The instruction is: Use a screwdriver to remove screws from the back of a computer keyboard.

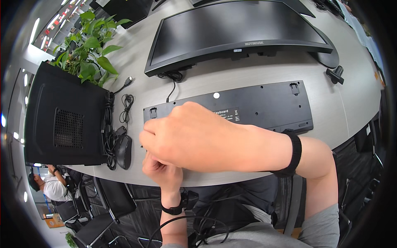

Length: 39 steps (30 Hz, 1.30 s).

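Observation:
A black keyboard (273, 111) lies face down on the desk, its underside and label showing. My right hand (186, 138) crosses over its left part, fingers curled down and closed, hiding that end. Just below it, at the keyboard's near left corner, my left hand (163, 170) is closed with its fingers bent, close against the right. Whatever the two hands pinch is hidden behind the right hand. One small folding foot (294, 88) shows at the keyboard's far right corner, another foot (153, 112) at its far left. A thin cable (173, 91) runs from the keyboard's far edge.
A black monitor (240, 31) stands beyond the keyboard. To the left are a computer tower (68, 120), a mouse (123, 152), bundled cables (109, 128) and a leafy plant (93, 49). A small black stand-like piece (335, 75) lies at right. A person (56, 186) sits in the background.

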Available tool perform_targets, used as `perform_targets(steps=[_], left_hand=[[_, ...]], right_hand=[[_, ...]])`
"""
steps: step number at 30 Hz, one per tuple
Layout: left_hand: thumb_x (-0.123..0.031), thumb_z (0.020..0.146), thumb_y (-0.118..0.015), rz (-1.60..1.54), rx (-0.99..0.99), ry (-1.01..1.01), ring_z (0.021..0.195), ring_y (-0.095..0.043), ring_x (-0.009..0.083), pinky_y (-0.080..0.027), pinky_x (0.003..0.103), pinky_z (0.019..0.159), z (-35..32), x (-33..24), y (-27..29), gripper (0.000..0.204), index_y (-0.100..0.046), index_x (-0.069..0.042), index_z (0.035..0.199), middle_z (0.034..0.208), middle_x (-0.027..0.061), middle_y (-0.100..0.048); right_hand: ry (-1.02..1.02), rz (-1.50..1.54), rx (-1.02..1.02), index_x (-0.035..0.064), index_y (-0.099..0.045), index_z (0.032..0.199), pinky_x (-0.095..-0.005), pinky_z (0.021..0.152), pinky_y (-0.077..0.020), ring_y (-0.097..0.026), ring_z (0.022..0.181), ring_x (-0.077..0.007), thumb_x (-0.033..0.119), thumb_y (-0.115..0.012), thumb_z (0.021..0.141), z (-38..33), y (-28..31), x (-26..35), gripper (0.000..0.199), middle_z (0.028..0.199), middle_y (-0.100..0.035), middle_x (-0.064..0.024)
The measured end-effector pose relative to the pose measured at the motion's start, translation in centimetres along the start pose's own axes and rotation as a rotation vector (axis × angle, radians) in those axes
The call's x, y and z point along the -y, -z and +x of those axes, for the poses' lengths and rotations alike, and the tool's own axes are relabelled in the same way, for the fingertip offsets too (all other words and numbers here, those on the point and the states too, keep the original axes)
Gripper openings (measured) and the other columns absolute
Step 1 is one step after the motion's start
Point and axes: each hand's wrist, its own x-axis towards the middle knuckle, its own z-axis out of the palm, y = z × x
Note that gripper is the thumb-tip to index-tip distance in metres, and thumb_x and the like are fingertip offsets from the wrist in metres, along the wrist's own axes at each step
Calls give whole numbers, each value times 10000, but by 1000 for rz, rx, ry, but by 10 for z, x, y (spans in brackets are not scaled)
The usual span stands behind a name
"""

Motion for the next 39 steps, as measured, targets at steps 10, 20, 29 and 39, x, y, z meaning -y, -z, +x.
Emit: perform_targets(steps=[10,20,29,39], left_hand=[[-19,973,-780,66,92,50,724,-637,92,-498,237,739,-6,-2,5,103,-689,17,942,831,23,-730],[-35,955,-820,-14,-26,36,761,-625,81,-451,213,647,4,0,-4,159,-676,28,926,955,44,-723],[-62,986,-812,-14,-7,134,802,-614,55,-445,211,665,-4,-4,5,168,-680,38,957,932,30,-720],[-89,944,-823,25,-64,-15,806,-645,104,-487,267,728,1,-10,-3,190,-665,-2,884,893,35,-731]], right_hand=[[22,135,75,-6,-696,877,-403,588,-577,-722,706,-303,65,-723,825,-7,9,-10,92,875,-647,-113],[-35,-97,14,22,-718,782,-393,582,-587,-740,710,-247,91,-753,774,-3,-4,-1,78,813,-667,-71],[66,126,53,-16,-715,845,-402,583,-588,-740,709,-283,81,-742,786,-4,9,-10,116,830,-680,-94],[46,-80,10,38,-695,813,-383,529,-569,-740,654,-270,98,-766,740,1,-1,10,118,735,-654,-42]])
